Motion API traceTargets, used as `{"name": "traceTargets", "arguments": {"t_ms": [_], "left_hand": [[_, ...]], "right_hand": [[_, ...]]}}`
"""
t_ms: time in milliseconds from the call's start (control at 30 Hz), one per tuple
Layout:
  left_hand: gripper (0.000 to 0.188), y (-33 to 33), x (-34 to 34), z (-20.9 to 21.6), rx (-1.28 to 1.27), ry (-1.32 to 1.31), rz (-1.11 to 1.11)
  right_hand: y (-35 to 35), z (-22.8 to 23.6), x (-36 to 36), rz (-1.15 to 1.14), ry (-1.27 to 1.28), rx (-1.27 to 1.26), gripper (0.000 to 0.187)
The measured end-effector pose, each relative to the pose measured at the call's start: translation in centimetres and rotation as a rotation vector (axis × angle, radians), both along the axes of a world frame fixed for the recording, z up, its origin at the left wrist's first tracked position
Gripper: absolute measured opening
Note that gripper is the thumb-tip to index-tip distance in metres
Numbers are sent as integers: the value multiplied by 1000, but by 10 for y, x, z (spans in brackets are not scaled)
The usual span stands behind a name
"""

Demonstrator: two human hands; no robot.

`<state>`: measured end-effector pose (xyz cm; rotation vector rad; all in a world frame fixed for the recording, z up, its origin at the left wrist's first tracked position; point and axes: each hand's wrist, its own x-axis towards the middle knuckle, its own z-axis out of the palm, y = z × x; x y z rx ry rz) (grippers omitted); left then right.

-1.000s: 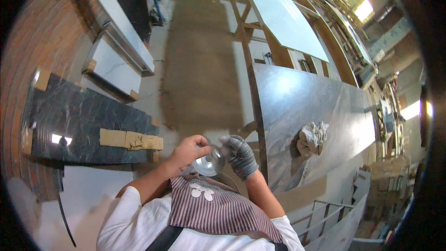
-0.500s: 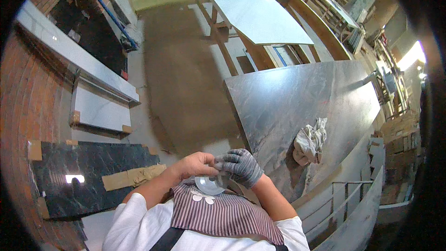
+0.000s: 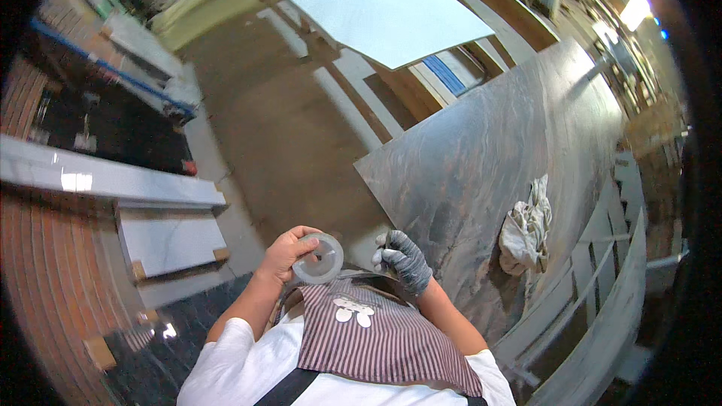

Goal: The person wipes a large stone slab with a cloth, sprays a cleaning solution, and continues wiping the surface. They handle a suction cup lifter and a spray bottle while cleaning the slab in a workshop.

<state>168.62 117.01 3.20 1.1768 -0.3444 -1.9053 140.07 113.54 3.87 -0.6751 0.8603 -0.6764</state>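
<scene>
My bare left hand grips a roll of clear tape by its left side, in front of my striped apron. The roll's round face is turned up, with its open core showing. A short way to the right is my right hand, in a grey knitted glove, with its fingers curled in. What those fingers hold, if anything, is too small to make out. Past the right hand, a crumpled off-white cloth lies on a grey veined stone slab.
A white panel rests on a wooden frame ahead. On the left are white stone pieces with cardboard corners and a dark slab. Brown floor runs between. Metal rails stand at the right.
My hands were together over the tape roll and have moved apart. My left hand has raised and turned the roll; the right has drawn away to the right. The view has rotated.
</scene>
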Motion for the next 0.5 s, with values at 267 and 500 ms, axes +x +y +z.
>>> {"name": "traceTargets", "arguments": {"t_ms": [267, 500], "left_hand": [[27, -92, 58, 1, -49, 575, 44], [41, -115, 86, 2, 160, 665, -176]], "right_hand": [[-50, -29, 86, -254, 15, 140, 23], [-83, -57, 136, -520, -62, 234, 22]]}}
